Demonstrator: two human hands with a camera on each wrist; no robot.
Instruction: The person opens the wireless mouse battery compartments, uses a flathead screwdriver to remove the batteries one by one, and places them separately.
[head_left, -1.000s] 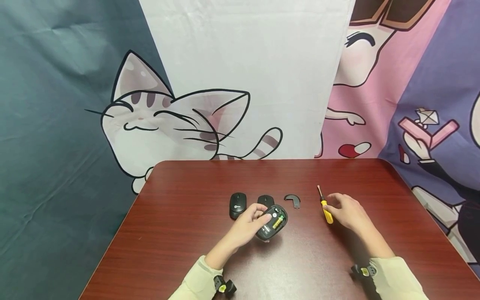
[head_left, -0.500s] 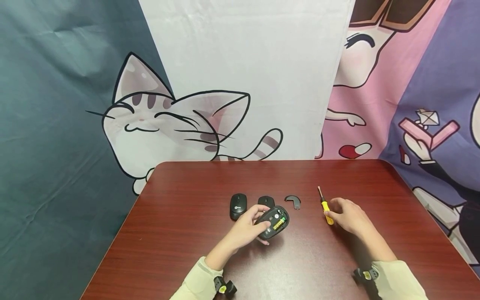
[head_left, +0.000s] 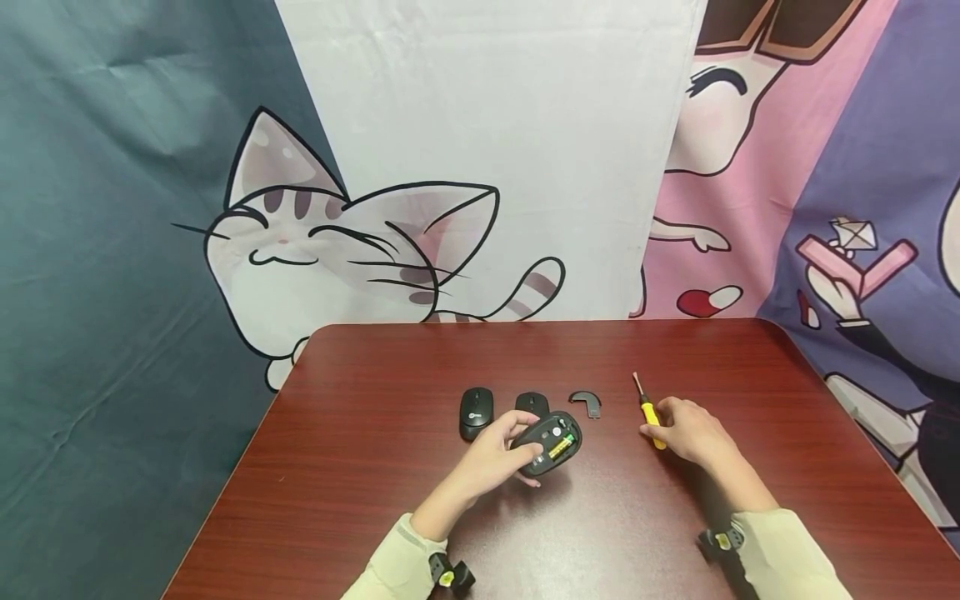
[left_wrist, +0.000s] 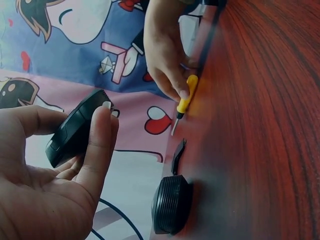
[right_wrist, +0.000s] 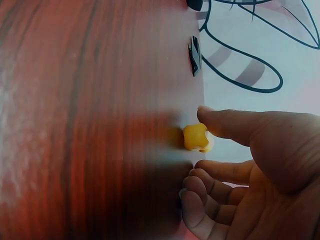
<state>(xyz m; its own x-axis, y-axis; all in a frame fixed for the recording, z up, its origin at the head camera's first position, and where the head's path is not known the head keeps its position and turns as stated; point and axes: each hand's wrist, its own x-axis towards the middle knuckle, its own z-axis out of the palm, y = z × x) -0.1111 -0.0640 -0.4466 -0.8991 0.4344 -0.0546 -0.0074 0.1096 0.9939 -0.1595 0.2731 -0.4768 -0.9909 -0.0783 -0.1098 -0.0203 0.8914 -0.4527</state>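
Note:
My left hand (head_left: 487,460) holds a black computer mouse (head_left: 544,440) above the table, underside turned up, with the thumb on it and fingers beneath. Its battery bay is uncovered, showing a yellow-and-green battery (head_left: 560,447). In the left wrist view the mouse (left_wrist: 75,131) appears edge-on between thumb and fingers. A screwdriver with a yellow handle (head_left: 649,414) lies on the table, its shaft pointing away. My right hand (head_left: 696,433) is over the handle. In the right wrist view, thumb and fingers stand on either side of the handle (right_wrist: 195,137), with gaps showing.
A black mouse (head_left: 476,413) stands left of the left hand. Behind the held mouse is another black mouse (head_left: 532,402), partly hidden. A curved dark cover (head_left: 587,402) lies right of it. The brown table (head_left: 390,367) ends at a cartoon-printed cloth (head_left: 585,167).
The held mouse has tilted and shifted slightly to the right in the left hand. The right hand has shifted a little and its thumb now overlaps the handle; the screwdriver has hardly moved.

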